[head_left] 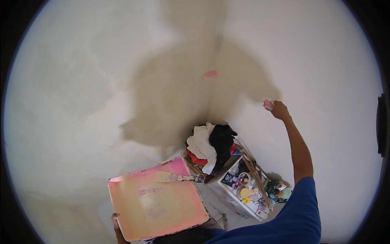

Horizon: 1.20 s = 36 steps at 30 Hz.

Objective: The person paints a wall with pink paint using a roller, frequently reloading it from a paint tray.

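Note:
My left hand point(116, 221) grips the left edge of a wide, shallow paint tray point(134, 215), pink at the rim and coated in pale peach. Across the tray's far right part lies a putty knife point(178, 177), its broad blade over the tray and its smeared handle reaching past the edge. Stretched out to the right, my right hand point(279, 110) is closed around a small crumpled pink-and-white wad point(268, 104), perhaps a rag; its exact kind is unclear. The wad is against or very near the white wall point(325, 81). Near the corner, a short pink patch point(210, 74) shows on the wall.
In the corner stands a box heaped with white cloth point(202, 142) and black cloth point(222, 142). Beside it, a white crate point(227, 187) holds mixed small items, with thin sticks point(256, 175) lying across. A dark object point(382, 125) is at the far right. My shadow falls on the walls.

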Each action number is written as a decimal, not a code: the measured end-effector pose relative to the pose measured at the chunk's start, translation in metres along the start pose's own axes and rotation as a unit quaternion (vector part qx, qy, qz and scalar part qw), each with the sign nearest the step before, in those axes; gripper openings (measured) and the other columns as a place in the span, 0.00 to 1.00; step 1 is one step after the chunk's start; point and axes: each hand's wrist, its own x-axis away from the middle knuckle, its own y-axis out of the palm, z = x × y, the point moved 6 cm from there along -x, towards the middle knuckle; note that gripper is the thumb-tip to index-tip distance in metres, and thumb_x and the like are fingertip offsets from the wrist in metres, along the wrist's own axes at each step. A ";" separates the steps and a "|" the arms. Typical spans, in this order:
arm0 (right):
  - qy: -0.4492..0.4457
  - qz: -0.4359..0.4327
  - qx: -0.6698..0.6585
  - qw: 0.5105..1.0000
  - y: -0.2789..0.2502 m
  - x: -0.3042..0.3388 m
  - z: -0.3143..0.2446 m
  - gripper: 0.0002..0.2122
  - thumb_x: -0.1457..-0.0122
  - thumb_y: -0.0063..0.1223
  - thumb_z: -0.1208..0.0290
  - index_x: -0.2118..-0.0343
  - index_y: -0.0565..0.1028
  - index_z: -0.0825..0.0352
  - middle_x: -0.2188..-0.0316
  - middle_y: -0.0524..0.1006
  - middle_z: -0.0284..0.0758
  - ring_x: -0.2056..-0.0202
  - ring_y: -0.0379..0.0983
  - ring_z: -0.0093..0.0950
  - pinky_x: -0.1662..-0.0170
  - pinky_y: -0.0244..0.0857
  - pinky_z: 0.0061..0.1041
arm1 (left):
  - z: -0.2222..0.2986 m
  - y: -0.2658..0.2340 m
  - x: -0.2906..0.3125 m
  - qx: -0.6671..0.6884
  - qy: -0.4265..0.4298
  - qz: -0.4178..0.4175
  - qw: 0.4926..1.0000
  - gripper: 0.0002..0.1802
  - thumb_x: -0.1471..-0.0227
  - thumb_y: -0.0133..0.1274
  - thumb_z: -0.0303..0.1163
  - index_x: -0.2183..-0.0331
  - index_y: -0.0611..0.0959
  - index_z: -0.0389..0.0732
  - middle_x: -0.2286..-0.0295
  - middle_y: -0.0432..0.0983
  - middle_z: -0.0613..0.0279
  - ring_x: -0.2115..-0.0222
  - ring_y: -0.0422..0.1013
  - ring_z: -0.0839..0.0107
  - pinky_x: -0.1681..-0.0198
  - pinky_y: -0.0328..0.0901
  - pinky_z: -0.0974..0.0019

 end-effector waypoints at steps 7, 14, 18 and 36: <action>0.009 0.047 0.029 0.998 -0.116 -0.010 0.007 0.29 0.53 0.51 0.44 0.66 0.69 0.74 0.67 0.72 0.50 0.62 0.69 0.45 0.60 0.63 0.39 | 0.002 0.009 -0.008 -0.002 0.000 -0.016 1.000 0.12 0.72 0.47 0.33 0.78 0.69 0.39 0.79 0.69 0.61 0.78 0.67 0.66 0.73 0.65 0.63; 0.021 0.071 0.081 0.994 -0.240 -0.012 0.001 0.30 0.53 0.50 0.44 0.63 0.68 0.72 0.63 0.71 0.48 0.58 0.68 0.42 0.58 0.62 0.37 | 0.005 0.011 -0.012 -0.008 0.001 -0.024 1.000 0.14 0.72 0.47 0.34 0.76 0.70 0.38 0.78 0.70 0.60 0.77 0.67 0.66 0.72 0.65 0.63; -0.016 0.131 0.087 0.987 -0.306 -0.016 0.010 0.27 0.52 0.53 0.49 0.60 0.68 0.71 0.62 0.72 0.46 0.58 0.68 0.40 0.57 0.62 0.35 | 0.004 0.013 -0.015 -0.010 0.000 -0.030 0.999 0.16 0.72 0.47 0.34 0.75 0.70 0.37 0.78 0.70 0.59 0.77 0.67 0.65 0.72 0.65 0.62; -0.078 0.411 -0.210 0.884 -0.357 -0.003 -0.025 0.12 0.49 0.51 0.66 0.67 0.71 0.70 0.79 0.72 0.39 0.77 0.66 0.28 0.70 0.61 0.27 | -0.023 -0.057 -0.065 -0.039 0.045 -0.005 0.998 0.21 0.73 0.47 0.35 0.70 0.73 0.34 0.76 0.70 0.57 0.76 0.67 0.63 0.72 0.65 0.61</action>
